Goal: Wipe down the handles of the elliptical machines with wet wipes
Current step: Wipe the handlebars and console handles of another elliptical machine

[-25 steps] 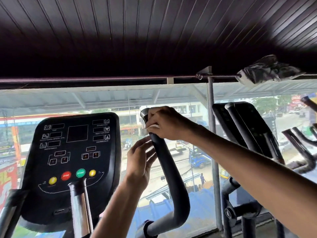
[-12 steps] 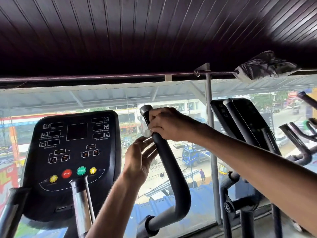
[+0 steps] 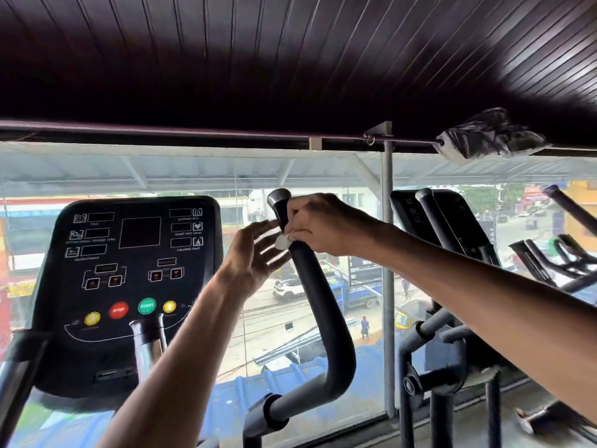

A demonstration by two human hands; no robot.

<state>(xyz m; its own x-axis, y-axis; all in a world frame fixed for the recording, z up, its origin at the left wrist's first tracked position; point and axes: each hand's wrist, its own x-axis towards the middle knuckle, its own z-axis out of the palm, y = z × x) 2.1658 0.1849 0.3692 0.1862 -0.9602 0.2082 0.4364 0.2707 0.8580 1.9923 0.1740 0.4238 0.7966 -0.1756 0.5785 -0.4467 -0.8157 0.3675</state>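
Left hand (image 3: 253, 257) had drifted up beside the handle (image 3: 318, 302), fingers spread loose, while the right hand (image 3: 326, 226) kept the wet wipe (image 3: 282, 242) clamped near its top, so wiping probably had barely begun.

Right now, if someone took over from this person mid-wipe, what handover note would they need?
Right hand: grips the wet wipe round the top of the handle, just under its end cap.
Left hand: open, fingers straight, beside the handle near the wipe; contact unclear.
Done: the wipe is on the top end; what is already clean does not show.
Left: the curved lower stretch, then the neighbouring machine's handle.
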